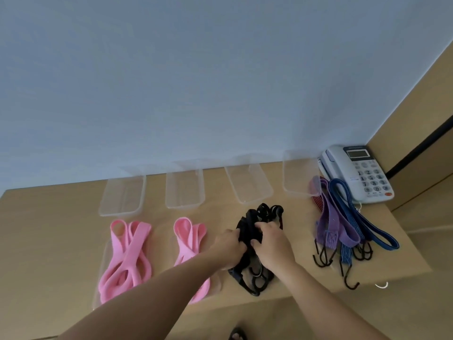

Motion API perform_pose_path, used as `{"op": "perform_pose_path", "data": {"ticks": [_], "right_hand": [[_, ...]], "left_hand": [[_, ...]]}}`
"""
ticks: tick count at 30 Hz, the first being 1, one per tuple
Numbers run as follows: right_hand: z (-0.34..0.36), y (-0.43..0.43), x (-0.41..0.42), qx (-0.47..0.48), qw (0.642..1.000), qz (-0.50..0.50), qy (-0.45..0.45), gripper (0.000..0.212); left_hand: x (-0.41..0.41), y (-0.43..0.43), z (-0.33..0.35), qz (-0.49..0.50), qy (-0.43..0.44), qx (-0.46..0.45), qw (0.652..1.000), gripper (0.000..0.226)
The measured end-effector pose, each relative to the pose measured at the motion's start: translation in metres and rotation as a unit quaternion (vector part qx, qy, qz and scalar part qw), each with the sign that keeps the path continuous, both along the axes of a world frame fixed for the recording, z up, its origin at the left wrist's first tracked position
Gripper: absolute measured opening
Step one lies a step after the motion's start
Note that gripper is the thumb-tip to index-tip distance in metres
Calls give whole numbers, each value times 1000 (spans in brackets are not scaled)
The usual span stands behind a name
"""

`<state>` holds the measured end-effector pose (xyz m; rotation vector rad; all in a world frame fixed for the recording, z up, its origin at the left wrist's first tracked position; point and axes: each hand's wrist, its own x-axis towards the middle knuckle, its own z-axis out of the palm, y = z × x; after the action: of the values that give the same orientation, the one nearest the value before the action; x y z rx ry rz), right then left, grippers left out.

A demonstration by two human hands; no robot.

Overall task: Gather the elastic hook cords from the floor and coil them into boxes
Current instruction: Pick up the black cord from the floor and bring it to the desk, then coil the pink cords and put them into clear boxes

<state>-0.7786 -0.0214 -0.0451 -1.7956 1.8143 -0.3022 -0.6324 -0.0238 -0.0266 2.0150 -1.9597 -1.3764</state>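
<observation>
A bundle of black hook cords (266,212) lies at the middle of the wooden table (49,229). My left hand (228,246) and my right hand (269,239) both grip it from either side, fingers curled into the cords. Its black hooks (255,283) stick out below my hands. Two pink cord bundles (127,256) (188,231) lie in clear boxes on the left; the boxes are hard to make out. At the right lies a loose pile of purple (331,229), blue (362,222) and red-striped cords (317,200) with black hooks (323,258).
Several clear lids or boxes (122,197) (185,190) (247,182) (300,173) stand in a row along the wall. A white desk phone (360,173) sits at the back right corner. The table's front edge runs just below my hands.
</observation>
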Motion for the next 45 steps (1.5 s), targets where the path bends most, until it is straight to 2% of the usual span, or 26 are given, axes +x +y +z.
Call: {"op": "perform_pose_path", "data": {"ticks": [6, 10, 14, 19, 27, 30, 34, 37, 42, 45], "right_hand": [[17, -3, 13, -65, 998, -2, 26, 41], [37, -6, 39, -96, 994, 43, 40, 39], [58, -8, 83, -60, 990, 128, -4, 41], [79, -3, 152, -38, 975, 215, -37, 42], [84, 27, 261, -33, 969, 239, -52, 40], [66, 48, 276, 5, 974, 226, -1, 40], [44, 75, 290, 46, 973, 218, 65, 18], [34, 83, 296, 18, 970, 207, 123, 35], [27, 93, 305, 65, 981, 163, 79, 81], [18, 98, 300, 57, 973, 190, 119, 86]], "left_hand": [[27, -7, 18, 24, 32, 17, 999, 20], [60, -9, 46, 43, 29, -46, 998, 48], [123, -6, 75, 120, 41, -119, 985, 46], [213, 15, 95, 182, 41, -149, 971, 40], [320, 57, 85, 168, 35, -149, 974, 39], [344, 70, 66, 138, 36, -125, 982, 41], [362, 76, 51, 88, 38, -96, 991, 44], [365, 70, 46, 43, 41, -86, 995, 44], [354, 59, 39, -18, 50, -82, 995, 44], [346, 57, 36, -32, 52, -72, 996, 45]]}}
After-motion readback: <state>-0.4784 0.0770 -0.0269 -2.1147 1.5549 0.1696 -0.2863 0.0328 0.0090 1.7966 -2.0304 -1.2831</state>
